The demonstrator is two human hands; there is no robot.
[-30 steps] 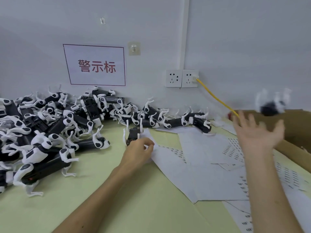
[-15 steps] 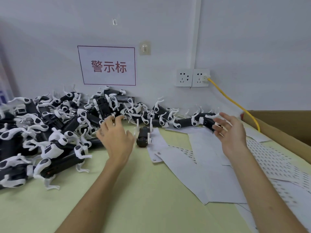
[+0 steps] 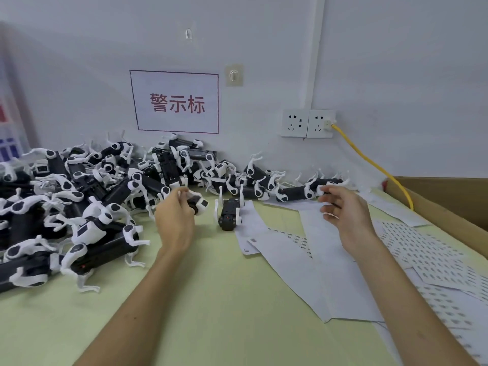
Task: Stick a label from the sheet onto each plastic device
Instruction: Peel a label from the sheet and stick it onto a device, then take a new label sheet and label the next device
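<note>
Plastic device (image 3: 198,203) at right edge of pile (image 3: 87,196), left hand (image 3: 175,220) fingers curled round it: light, rigid, thin white legs look snappable, so hold black body; right hand (image 3: 346,212), right of pile over label sheet (image 3: 324,260), fingers loosely curled, hold unclear.

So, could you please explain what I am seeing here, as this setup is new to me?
No machine here: a person wears a camera on the head, so the picture looks down at their bare hands. On the pale green table lie a pile of black-and-white plastic devices at the left, one lone device in the middle, and white label sheets at the right, by a cardboard box. The left hand grips a device at the pile's edge. The right hand hangs over the sheets, fingers curled; whether it holds anything is unclear.
</note>
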